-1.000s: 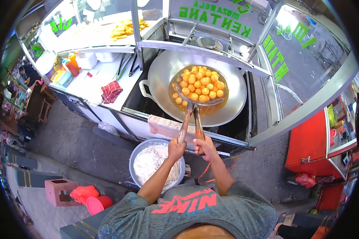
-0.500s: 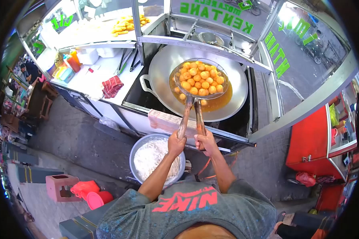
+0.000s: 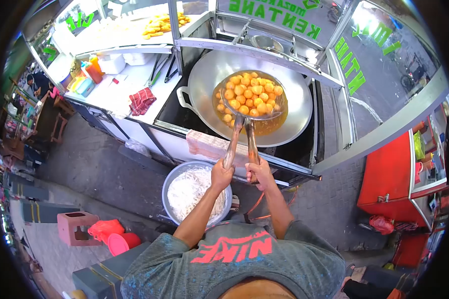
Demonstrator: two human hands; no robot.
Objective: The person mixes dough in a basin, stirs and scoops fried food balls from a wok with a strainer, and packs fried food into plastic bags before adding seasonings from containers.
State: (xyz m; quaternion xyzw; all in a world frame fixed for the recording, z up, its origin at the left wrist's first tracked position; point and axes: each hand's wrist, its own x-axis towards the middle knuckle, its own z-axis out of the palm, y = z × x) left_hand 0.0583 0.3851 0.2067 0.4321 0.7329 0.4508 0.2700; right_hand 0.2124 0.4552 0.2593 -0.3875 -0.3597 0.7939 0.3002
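Observation:
My left hand (image 3: 222, 175) is closed round the wooden handle of one strainer (image 3: 232, 144). Beside it, my right hand (image 3: 259, 173) grips a second, darker wooden handle (image 3: 252, 144). Both handles reach up to wire strainer heads over the large metal wok (image 3: 199, 79). Several round golden balls (image 3: 254, 93) are gathered in the mesh, and a few more lie in the brown oil (image 3: 269, 127) at its left edge. How the two strainer heads overlap under the balls is hard to make out.
A basin of white flour (image 3: 189, 192) stands below the cart. Left of the wok are a red checked cloth (image 3: 142, 101), tongs and sauce bottles (image 3: 92, 70). Metal frame bars cross behind the wok. A red cabinet (image 3: 389, 172) is at the right, a pink stool (image 3: 77, 229) lower left.
The strainers with the balls were raised a little from the oil, then lowered back into it. Both hands still hold the handles. The view has shifted slightly.

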